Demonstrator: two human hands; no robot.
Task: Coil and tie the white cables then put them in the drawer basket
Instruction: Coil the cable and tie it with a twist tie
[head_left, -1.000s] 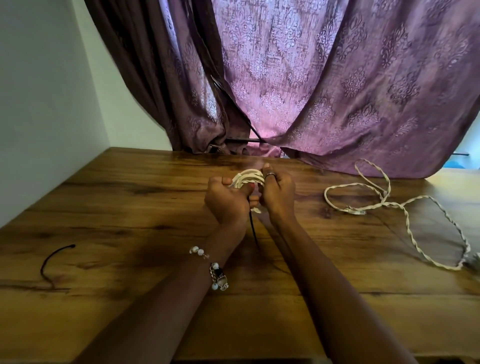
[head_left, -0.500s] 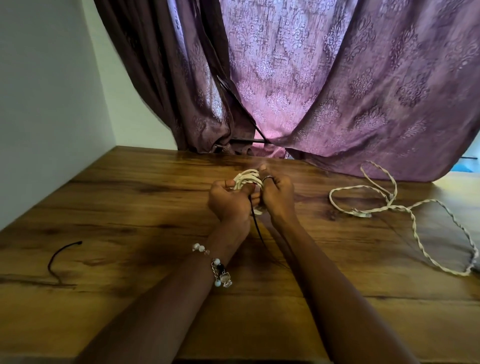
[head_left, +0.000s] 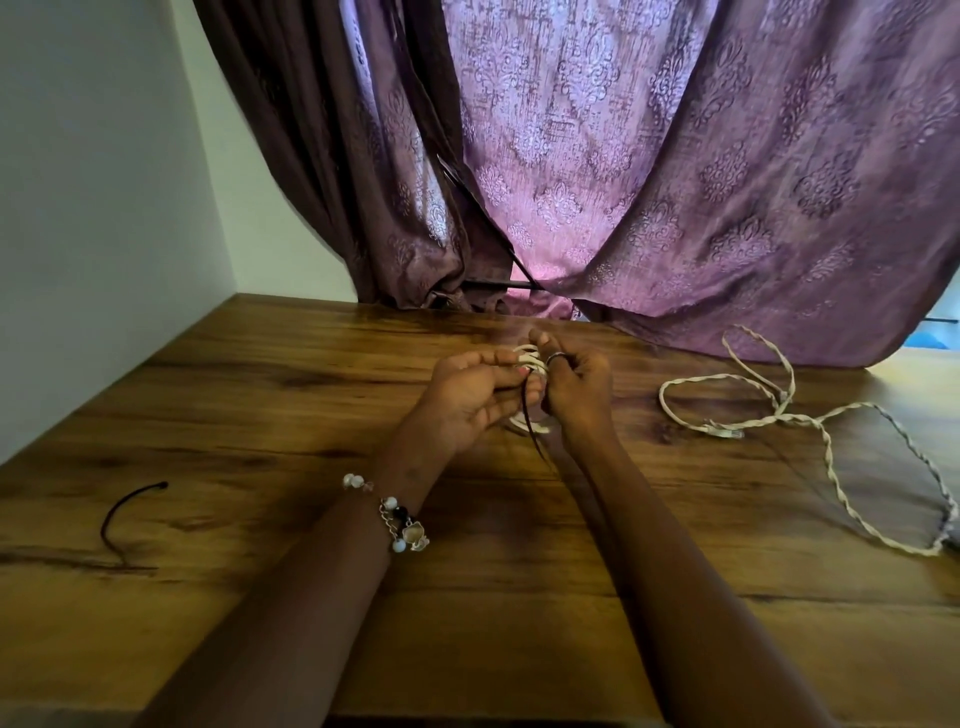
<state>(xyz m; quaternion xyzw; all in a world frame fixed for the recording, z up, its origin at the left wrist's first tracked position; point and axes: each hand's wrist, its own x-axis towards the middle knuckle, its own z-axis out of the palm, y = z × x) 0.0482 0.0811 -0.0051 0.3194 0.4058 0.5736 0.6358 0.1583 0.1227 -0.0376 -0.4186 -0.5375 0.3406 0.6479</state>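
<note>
Wood table (head_left: 260, 395), coiled cable (head_left: 531, 356) btwn hands (head_left: 519, 389)

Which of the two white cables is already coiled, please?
The coiled white cable held between the left hand and right hand; the loose white cable sprawls on the table.
</note>
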